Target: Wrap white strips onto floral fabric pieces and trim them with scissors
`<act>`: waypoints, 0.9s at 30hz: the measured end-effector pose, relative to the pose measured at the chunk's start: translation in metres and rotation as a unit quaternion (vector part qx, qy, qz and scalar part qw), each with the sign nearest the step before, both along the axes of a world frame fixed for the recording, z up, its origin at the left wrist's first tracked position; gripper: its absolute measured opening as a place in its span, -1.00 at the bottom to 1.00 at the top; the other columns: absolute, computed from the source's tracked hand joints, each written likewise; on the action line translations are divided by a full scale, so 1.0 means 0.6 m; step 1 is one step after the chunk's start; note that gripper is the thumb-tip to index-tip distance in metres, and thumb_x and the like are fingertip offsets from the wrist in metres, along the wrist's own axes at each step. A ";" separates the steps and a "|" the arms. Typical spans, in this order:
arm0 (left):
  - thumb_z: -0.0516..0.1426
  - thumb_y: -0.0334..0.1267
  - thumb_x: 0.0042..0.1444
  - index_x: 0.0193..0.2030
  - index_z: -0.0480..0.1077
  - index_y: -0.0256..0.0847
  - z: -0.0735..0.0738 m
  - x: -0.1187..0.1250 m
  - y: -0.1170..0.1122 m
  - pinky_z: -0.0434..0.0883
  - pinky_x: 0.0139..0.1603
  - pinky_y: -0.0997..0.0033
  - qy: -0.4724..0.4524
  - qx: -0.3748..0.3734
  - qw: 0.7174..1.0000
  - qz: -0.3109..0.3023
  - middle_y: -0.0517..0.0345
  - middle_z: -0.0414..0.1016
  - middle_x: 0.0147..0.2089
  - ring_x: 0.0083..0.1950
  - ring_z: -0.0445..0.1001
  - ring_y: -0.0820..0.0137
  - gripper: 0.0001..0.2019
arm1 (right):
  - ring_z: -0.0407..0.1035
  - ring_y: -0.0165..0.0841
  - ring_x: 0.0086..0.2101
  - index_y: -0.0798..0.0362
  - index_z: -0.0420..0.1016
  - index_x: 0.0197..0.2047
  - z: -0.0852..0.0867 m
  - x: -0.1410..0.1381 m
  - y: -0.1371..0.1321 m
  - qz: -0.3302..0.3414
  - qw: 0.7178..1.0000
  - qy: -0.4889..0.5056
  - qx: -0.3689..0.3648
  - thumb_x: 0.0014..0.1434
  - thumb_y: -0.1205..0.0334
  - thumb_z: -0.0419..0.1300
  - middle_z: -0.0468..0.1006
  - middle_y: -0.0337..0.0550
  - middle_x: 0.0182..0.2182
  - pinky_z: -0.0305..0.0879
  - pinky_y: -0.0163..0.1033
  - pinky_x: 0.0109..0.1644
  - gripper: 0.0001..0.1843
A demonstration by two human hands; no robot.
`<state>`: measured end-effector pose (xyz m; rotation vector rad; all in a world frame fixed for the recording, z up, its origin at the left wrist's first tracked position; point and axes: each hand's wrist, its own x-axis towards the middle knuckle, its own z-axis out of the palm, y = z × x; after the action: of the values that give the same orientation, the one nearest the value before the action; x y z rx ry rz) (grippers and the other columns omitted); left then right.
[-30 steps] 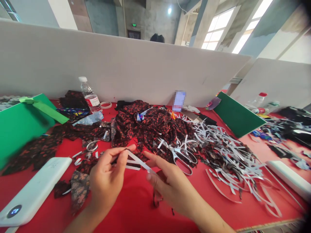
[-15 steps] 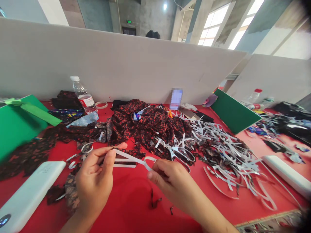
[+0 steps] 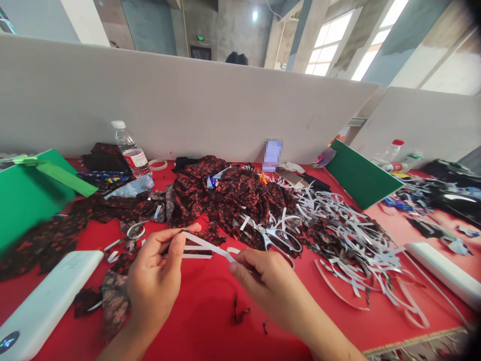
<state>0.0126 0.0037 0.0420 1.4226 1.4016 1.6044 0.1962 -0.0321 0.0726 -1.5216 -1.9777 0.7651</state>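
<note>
A narrow white strip [image 3: 210, 245] runs between my two hands above the red table. My left hand [image 3: 160, 273] pinches one end between thumb and fingers; more white strip lengths and a bit of dark floral fabric show at its fingers. My right hand [image 3: 265, 283] is closed on the other end, and a loop of the strip shows behind its fingertips. Just beyond the hands lie silver scissors [image 3: 276, 238], blades partly on a heap of dark red-flowered fabric [image 3: 233, 195]. To their right spreads a pile of white strips and fabric scraps [image 3: 349, 240].
A white power bank [image 3: 56, 301] lies at the left front. A water bottle [image 3: 131, 150] and a propped phone [image 3: 272, 155] stand near the grey partition [image 3: 210, 105]. Green boards [image 3: 363, 173] flank the work area. Small dark scraps [image 3: 240, 313] lie near the front.
My left hand has shifted slightly to the right, closer to my right hand. Both hands still hold the white strip.
</note>
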 end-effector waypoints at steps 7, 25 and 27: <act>0.05 -0.08 0.17 -0.19 0.35 -0.17 -0.006 -0.004 0.008 0.47 -0.09 0.30 0.069 -0.025 0.997 -0.019 0.03 0.59 -0.13 -0.09 0.54 0.28 -0.78 | 0.03 -0.54 -0.63 0.09 0.33 -0.49 0.004 0.011 0.005 -0.018 0.982 0.170 -0.082 0.21 0.17 0.02 0.23 -0.35 -0.66 -0.10 -0.42 -0.59 -0.73; 0.07 -0.07 0.12 -0.29 0.42 -0.14 -0.013 -0.019 0.015 0.38 -0.50 0.50 0.285 0.009 0.959 -0.012 0.20 0.61 -0.45 -0.51 0.53 0.37 -0.79 | 0.18 -0.43 -0.60 0.05 0.41 -0.48 0.045 0.099 -0.003 -0.080 0.963 0.237 0.103 0.18 0.10 0.07 0.34 -0.24 -0.65 0.08 -0.30 -0.51 -0.71; 0.07 -0.01 0.10 -0.32 0.41 -0.15 -0.015 -0.023 0.022 0.36 -0.51 0.48 0.210 -0.067 0.975 -0.039 0.21 0.57 -0.51 -0.51 0.50 0.35 -0.74 | 0.28 -0.35 -0.46 0.04 0.45 -0.43 0.052 0.128 -0.008 -0.101 0.977 0.036 0.185 0.20 0.16 0.07 0.43 -0.17 -0.53 0.19 -0.22 -0.31 -0.77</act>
<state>-0.0011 0.0172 0.0329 1.7786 1.6274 1.1764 0.2729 -0.0368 0.1037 -1.4176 -1.7594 0.3384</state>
